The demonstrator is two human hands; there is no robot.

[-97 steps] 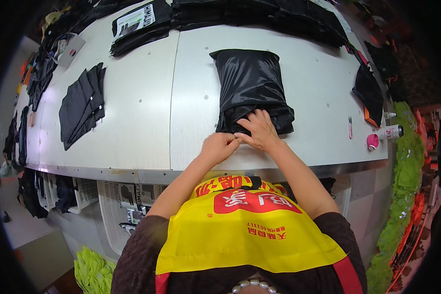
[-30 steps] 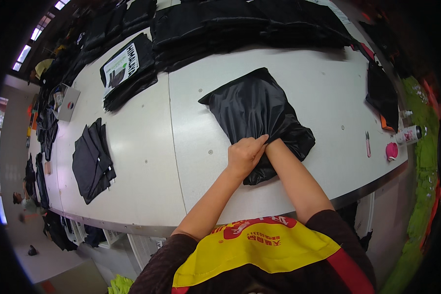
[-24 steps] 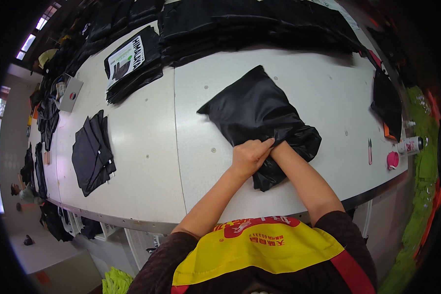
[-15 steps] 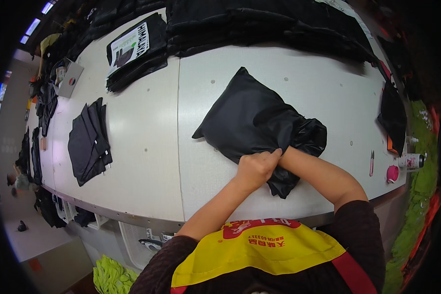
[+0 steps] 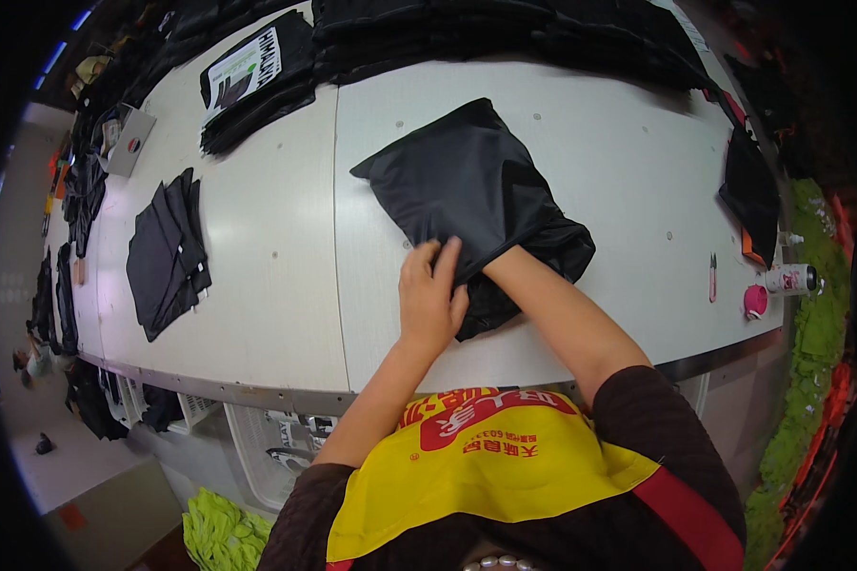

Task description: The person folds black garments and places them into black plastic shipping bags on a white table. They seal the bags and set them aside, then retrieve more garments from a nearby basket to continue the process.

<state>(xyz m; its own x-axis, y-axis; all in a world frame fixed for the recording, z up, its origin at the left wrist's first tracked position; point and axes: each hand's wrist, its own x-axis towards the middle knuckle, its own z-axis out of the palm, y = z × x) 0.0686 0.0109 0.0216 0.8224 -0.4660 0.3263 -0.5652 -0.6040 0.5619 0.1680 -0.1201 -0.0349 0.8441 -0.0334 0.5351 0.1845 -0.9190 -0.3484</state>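
Note:
A black fabric bag [image 5: 457,181] lies on the white table in front of me, its loose open end bunched toward the near right. My right forearm [image 5: 573,314] reaches into that opening, so my right hand is hidden inside the cloth. At the bag's near left edge rests my left hand [image 5: 430,297], fingers apart, touching the fabric with the fingertips. Folds of dark, shinier material [image 5: 552,249] bulge around the right wrist.
Flat dark cloth pieces [image 5: 167,255] lie left on the table [image 5: 276,314]. Black packs [image 5: 257,81] and long stacks [image 5: 505,38] line the far side. Small scissors [image 5: 712,276], a pink lid [image 5: 755,302] and a bottle [image 5: 790,279] are at right, beside green fabric [image 5: 819,314].
My left hand has released its pinch on the bag's opening and moved left along the edge with fingers spread. My right hand has pushed deeper inside. The bag has shifted slightly left.

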